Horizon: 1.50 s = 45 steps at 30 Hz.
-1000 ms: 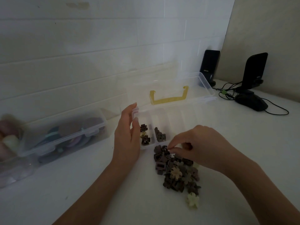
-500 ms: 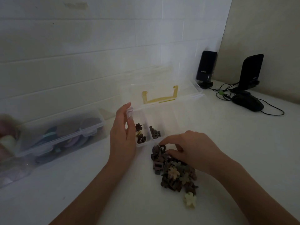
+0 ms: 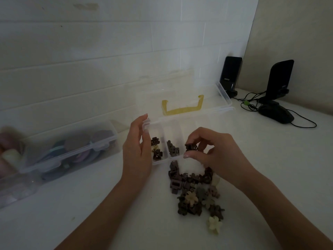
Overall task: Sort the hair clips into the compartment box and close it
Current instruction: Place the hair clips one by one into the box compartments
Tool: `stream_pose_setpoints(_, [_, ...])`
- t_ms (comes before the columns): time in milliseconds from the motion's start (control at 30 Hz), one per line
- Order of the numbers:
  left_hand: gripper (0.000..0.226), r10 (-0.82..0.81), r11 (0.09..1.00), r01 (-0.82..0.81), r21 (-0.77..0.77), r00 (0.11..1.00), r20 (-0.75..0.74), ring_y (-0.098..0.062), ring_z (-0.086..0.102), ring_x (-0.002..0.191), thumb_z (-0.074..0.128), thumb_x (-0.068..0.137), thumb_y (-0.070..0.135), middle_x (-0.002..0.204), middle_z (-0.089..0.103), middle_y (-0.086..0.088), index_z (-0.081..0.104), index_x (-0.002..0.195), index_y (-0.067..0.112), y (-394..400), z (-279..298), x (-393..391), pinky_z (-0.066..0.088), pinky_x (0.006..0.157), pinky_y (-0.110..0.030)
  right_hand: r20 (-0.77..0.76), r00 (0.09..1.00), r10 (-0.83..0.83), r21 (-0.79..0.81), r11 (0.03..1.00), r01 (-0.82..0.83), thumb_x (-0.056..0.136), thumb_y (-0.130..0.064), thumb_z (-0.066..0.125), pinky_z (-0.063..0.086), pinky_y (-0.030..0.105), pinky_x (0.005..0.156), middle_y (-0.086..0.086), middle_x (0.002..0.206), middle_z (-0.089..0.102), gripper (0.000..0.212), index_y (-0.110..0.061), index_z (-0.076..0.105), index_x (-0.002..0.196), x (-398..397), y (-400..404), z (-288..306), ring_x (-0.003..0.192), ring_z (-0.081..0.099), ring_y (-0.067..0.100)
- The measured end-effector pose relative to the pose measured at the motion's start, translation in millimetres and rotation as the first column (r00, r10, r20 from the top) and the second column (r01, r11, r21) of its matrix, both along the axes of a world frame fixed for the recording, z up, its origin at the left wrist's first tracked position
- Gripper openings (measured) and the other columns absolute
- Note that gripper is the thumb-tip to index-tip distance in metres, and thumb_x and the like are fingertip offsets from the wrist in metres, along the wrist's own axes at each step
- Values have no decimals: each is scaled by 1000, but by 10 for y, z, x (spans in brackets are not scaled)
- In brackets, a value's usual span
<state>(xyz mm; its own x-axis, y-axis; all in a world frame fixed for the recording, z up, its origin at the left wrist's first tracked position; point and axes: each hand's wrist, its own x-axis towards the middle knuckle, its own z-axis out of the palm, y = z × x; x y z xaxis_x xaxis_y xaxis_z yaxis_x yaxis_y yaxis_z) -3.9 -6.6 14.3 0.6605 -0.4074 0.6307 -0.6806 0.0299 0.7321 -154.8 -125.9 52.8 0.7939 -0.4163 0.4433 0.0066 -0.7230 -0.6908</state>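
Nearest the viewer, a pile of hair clips (image 3: 193,193) lies on the white table (image 3: 270,177), just in front of the compartment box (image 3: 207,123); one pale clip (image 3: 214,225) lies at the pile's near edge. Right hand (image 3: 214,152), above the box's front edge, pinches a dark clip (image 3: 191,147) between fingertips. Left hand (image 3: 137,150) rests against the box's left end, fingers loosely apart, clasping nothing. Two leftmost compartments hold clips (image 3: 156,150). The lid (image 3: 180,94), with yellow handle (image 3: 182,108), stands open behind. Left of the box: a closed storage box (image 3: 68,150). Beyond, right: two speakers (image 3: 230,76) and a mouse (image 3: 275,113).
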Motion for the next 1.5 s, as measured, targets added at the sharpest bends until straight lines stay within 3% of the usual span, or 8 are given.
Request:
stream_pose_setpoints(167, [28, -8, 1000, 8, -21, 1000, 14, 6, 55, 85, 37, 102, 12, 109, 57, 15, 45, 123, 29, 8, 13, -23, 41, 71, -3, 102, 992, -73, 70, 995, 66, 82, -14, 69, 58, 28, 58, -15, 84, 67, 21, -28, 70, 97, -7, -30, 31, 72, 64, 5])
stream_pose_setpoints(367, [27, -75, 996, 72, -62, 996, -54, -4, 57, 79, 37, 100, 17, 109, 60, 7, 48, 122, 25, 8, -1, 68, 45, 68, -13, 179, 972, -150, 119, 984, 130, 84, 0, 64, 54, 21, 77, -15, 95, 69, 28, -25, 51, 89, -15, -128, 10, 88, 65, 2])
stream_pose_setpoints(667, [33, -119, 988, 98, -121, 976, -180, 6, 53, 75, 38, 97, 12, 96, 61, 31, 50, 109, 40, 17, 35, 110, 46, 72, -32, 107, 989, -107, -112, 987, 119, 87, -5, 62, 47, 10, 74, -22, 96, 60, 20, -23, 55, 90, 2, -68, -47, 87, 59, -2])
stream_pose_setpoints(867, [33, -128, 986, 105, -126, 973, -192, 7, 49, 71, 35, 91, 15, 91, 60, 32, 49, 106, 42, 2, 29, 113, 43, 70, -37, 83, 974, -208, -263, 939, 223, 84, -23, 67, 47, 22, 66, -15, 86, 60, 17, -26, 52, 91, -53, -119, -15, 73, 54, 4])
stream_pose_setpoints(1000, [32, -105, 990, 87, -110, 978, -178, 9, 52, 74, 33, 91, 16, 93, 60, 33, 48, 106, 40, -2, 25, 134, 46, 72, -38, 105, 956, -274, -300, 908, 293, 82, -21, 68, 37, 14, 67, -16, 83, 56, 18, -24, 52, 89, -73, -180, -5, 73, 46, 3])
stream_pose_setpoints(1133, [29, -70, 994, 55, -97, 986, -150, 12, 54, 80, 33, 92, 15, 102, 58, 34, 47, 112, 29, -6, 16, 131, 49, 75, -38, 35, 961, -275, -472, 843, 259, 82, -9, 67, 44, 31, 75, -11, 87, 64, 15, -22, 66, 90, -32, -198, -54, 84, 54, 12])
stream_pose_setpoints(1233, [29, -37, 996, 24, -90, 989, -143, 10, 55, 86, 34, 93, 14, 107, 58, 30, 48, 115, 28, 0, 1, 165, 51, 80, -42, 34, 965, -259, -450, 858, 246, 83, -4, 63, 44, 25, 70, -9, 91, 63, 21, -21, 70, 92, -46, -189, -42, 83, 53, 10])
stream_pose_setpoints(1500, [32, 68, 990, -79, -113, 993, -98, -13, 51, 70, 32, 95, 17, 104, 58, 26, 45, 116, 37, 12, -51, 259, 45, 67, -38, -214, 903, -372, -448, 859, 248, 75, -22, 48, 29, 22, 46, -4, 43, 40, 24, -17, 47, 52, -187, -139, 168, 41, 35, 13])
